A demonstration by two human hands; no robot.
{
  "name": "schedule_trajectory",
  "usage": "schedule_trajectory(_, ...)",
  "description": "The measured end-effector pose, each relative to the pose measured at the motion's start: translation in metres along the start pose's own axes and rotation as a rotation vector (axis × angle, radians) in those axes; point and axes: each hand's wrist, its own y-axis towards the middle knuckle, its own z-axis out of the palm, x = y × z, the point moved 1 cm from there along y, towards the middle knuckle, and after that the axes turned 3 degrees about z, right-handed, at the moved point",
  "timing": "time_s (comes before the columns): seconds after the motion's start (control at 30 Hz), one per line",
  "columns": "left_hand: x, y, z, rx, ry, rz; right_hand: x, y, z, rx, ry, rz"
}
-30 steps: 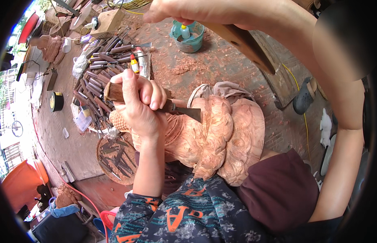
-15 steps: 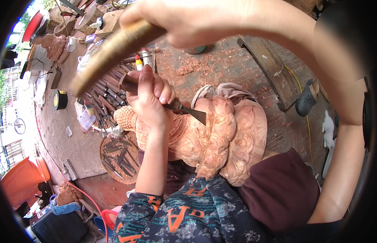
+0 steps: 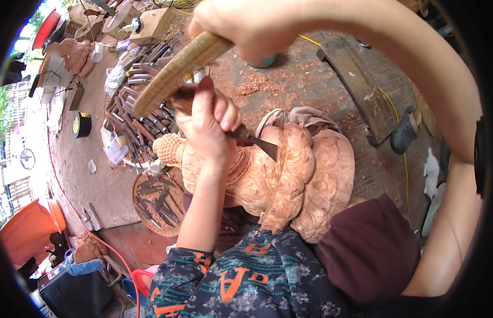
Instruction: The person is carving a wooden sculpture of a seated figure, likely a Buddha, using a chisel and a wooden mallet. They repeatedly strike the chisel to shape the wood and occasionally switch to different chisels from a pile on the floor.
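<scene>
A pale reddish wood carving lies across my lap, with a knobbed round head at its left end and deep folds over its body. My left hand is wrapped round the handle of a chisel. The flared blade slants right and down, its edge on a groove in the carving. My right hand reaches over from the top right, gripping a wooden mallet shaped like a thick bar. The mallet's free end is beside the chisel's butt, partly covering it; whether they touch, I cannot tell.
Many carving tools lie heaped left of the carving. A round tray holds several loose blades. Wood chips litter the floor, with a plank and a dark clog at right. A red hose runs down the left side.
The mallet has swung right, closer to the chisel's butt, and looks less blurred. My left hand and chisel keep their place on the carving; the whole view has shifted slightly.
</scene>
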Motion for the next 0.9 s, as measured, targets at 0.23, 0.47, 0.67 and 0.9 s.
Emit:
schedule_trajectory(0.23, 0.005, 0.002, 0.004, -0.004, -0.069, -0.035, -0.02, -0.006, -0.017, -0.132, 0.397, 0.136)
schedule_trajectory(0.47, 0.006, 0.005, 0.003, 0.012, -0.093, -0.057, -0.011, -0.02, -0.016, -0.203, 0.196, -0.015)
schedule_trajectory(0.67, 0.01, 0.006, 0.007, 0.015, -0.105, -0.112, -0.004, -0.026, -0.019, 0.098, 0.117, 0.056)
schedule_trajectory(0.9, 0.009, 0.007, 0.012, 0.049, 0.004, -0.051, -0.014, -0.017, 0.004, 0.056, 0.265, 0.25)
